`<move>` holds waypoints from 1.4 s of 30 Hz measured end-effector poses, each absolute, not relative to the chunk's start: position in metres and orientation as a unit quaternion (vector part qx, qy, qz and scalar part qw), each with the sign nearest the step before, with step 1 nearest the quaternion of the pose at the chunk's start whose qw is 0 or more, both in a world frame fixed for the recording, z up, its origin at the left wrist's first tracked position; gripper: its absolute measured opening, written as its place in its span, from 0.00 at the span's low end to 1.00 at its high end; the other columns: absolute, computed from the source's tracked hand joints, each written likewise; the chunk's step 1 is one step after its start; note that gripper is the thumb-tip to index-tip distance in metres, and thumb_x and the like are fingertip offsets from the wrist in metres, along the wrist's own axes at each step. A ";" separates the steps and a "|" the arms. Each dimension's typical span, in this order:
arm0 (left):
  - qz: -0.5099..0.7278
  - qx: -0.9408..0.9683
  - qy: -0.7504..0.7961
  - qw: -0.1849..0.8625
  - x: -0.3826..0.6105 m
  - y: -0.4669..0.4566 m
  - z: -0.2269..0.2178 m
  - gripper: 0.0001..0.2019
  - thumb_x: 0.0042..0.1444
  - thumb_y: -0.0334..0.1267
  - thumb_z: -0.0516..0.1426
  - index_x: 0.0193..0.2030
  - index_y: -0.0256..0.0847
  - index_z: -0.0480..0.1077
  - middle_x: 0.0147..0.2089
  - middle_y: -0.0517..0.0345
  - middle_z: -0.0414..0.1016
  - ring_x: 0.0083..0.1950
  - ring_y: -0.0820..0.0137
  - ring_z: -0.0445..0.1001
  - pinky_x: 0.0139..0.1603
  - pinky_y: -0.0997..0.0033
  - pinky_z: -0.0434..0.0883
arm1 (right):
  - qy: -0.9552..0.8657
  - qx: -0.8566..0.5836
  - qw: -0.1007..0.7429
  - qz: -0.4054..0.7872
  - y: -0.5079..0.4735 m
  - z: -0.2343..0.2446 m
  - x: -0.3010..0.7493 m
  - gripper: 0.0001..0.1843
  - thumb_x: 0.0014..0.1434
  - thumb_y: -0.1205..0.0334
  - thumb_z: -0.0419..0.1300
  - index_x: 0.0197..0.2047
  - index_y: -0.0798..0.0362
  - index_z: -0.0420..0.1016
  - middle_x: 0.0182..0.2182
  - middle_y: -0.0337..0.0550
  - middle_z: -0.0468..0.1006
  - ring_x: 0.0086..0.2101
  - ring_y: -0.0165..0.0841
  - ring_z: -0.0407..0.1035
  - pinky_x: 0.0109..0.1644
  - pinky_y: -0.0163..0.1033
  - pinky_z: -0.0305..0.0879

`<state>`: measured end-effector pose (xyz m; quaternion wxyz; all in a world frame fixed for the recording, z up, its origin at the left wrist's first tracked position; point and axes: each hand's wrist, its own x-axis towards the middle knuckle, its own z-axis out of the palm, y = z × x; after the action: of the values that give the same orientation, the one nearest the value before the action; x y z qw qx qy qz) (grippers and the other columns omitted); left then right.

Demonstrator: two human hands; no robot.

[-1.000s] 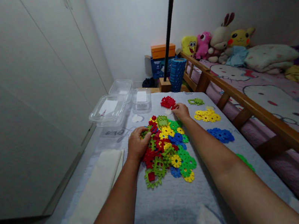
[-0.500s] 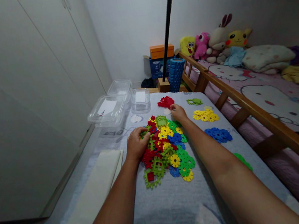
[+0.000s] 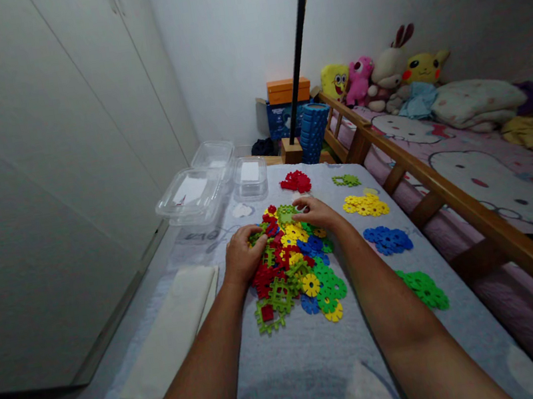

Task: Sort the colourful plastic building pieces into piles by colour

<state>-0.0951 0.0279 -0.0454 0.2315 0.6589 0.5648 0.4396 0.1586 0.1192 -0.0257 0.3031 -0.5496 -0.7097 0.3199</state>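
Left hand (image 3: 243,255), fingers curled, rests on the left edge of the mixed heap of plastic pieces (image 3: 310,280). Right hand (image 3: 316,212), flat and loosely open, lies on its far edge. Whether either grips a piece cannot be told. The pieces interlock, so pinning the heap while lifting one seems wise. Far left, the clear tubs (image 3: 192,196) hold only white cards.

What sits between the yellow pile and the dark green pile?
The blue pile of flat pieces, apart from both the yellow pile and the dark green pile, on the blanket. The head view shows it.
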 end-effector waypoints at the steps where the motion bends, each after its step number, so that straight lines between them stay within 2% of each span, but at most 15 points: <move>1: 0.440 0.660 0.564 0.231 -0.095 0.028 -0.045 0.12 0.57 0.46 0.58 0.43 0.43 0.77 0.50 0.51 0.80 0.55 0.58 0.76 0.63 0.54 0.69 | -0.722 -0.551 0.288 0.303 0.117 -0.023 0.158 0.21 0.47 0.59 0.73 0.45 0.54 0.81 0.41 0.43 0.80 0.38 0.34 0.73 0.44 0.38 0.69; 8: 0.433 0.663 0.566 0.228 -0.095 0.027 -0.042 0.12 0.57 0.45 0.58 0.43 0.44 0.77 0.50 0.52 0.80 0.55 0.59 0.76 0.63 0.54 0.70 | -0.774 -0.546 0.222 0.231 0.107 -0.013 0.154 0.18 0.47 0.60 0.74 0.43 0.53 0.82 0.42 0.43 0.80 0.42 0.37 0.73 0.49 0.39 0.68; 14: 0.434 0.663 0.565 0.231 -0.096 0.029 -0.046 0.14 0.56 0.47 0.58 0.43 0.43 0.77 0.51 0.50 0.80 0.56 0.57 0.76 0.64 0.52 0.69 | -0.749 -0.562 0.268 0.226 0.114 -0.009 0.163 0.19 0.49 0.61 0.71 0.45 0.55 0.79 0.42 0.44 0.79 0.41 0.35 0.72 0.47 0.38 0.67; 20: 0.433 0.665 0.562 0.233 -0.097 0.030 -0.045 0.13 0.56 0.46 0.58 0.43 0.43 0.77 0.51 0.50 0.80 0.56 0.57 0.76 0.65 0.52 0.68 | -0.644 -0.692 0.310 0.096 0.150 0.002 0.211 0.19 0.49 0.58 0.70 0.44 0.55 0.78 0.39 0.44 0.79 0.41 0.37 0.71 0.47 0.39 0.66; 23: 0.430 0.665 0.564 0.233 -0.096 0.029 -0.043 0.12 0.56 0.46 0.58 0.43 0.44 0.77 0.51 0.51 0.80 0.56 0.58 0.77 0.64 0.52 0.69 | -0.584 -0.753 0.296 0.064 0.165 0.003 0.239 0.19 0.51 0.59 0.69 0.46 0.55 0.78 0.38 0.44 0.80 0.40 0.38 0.73 0.45 0.39 0.65; 28: 0.435 0.663 0.563 0.231 -0.096 0.029 -0.044 0.12 0.56 0.45 0.58 0.42 0.44 0.77 0.50 0.51 0.80 0.55 0.58 0.77 0.64 0.53 0.70 | -0.534 -0.800 0.269 0.042 0.178 -0.003 0.268 0.17 0.50 0.61 0.70 0.44 0.55 0.79 0.43 0.51 0.82 0.46 0.43 0.75 0.46 0.40 0.66; 33: 0.435 0.660 0.568 0.228 -0.095 0.028 -0.045 0.12 0.56 0.45 0.58 0.43 0.44 0.77 0.51 0.51 0.80 0.56 0.57 0.76 0.64 0.52 0.69 | -0.507 -0.823 0.253 0.042 0.184 -0.012 0.273 0.16 0.51 0.59 0.69 0.44 0.55 0.78 0.42 0.52 0.83 0.44 0.44 0.76 0.43 0.40 0.67; 38: 0.429 0.661 0.569 0.234 -0.096 0.027 -0.044 0.13 0.56 0.45 0.59 0.44 0.43 0.77 0.52 0.50 0.80 0.57 0.56 0.76 0.65 0.51 0.69 | -0.500 -0.836 0.224 0.026 0.188 -0.015 0.273 0.11 0.56 0.60 0.66 0.43 0.52 0.79 0.43 0.51 0.83 0.43 0.42 0.75 0.44 0.41 0.66; 42: 0.432 0.661 0.568 0.232 -0.096 0.028 -0.044 0.12 0.56 0.45 0.59 0.44 0.44 0.77 0.52 0.50 0.80 0.57 0.57 0.76 0.64 0.51 0.69 | -0.501 -0.843 0.194 0.020 0.189 -0.016 0.275 0.11 0.60 0.59 0.62 0.44 0.52 0.82 0.46 0.54 0.83 0.46 0.45 0.75 0.47 0.45 0.65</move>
<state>-0.0960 0.0276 -0.0440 0.2323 0.6606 0.5685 0.4318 0.2748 0.1887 -0.0158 0.1942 -0.8432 -0.5009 0.0197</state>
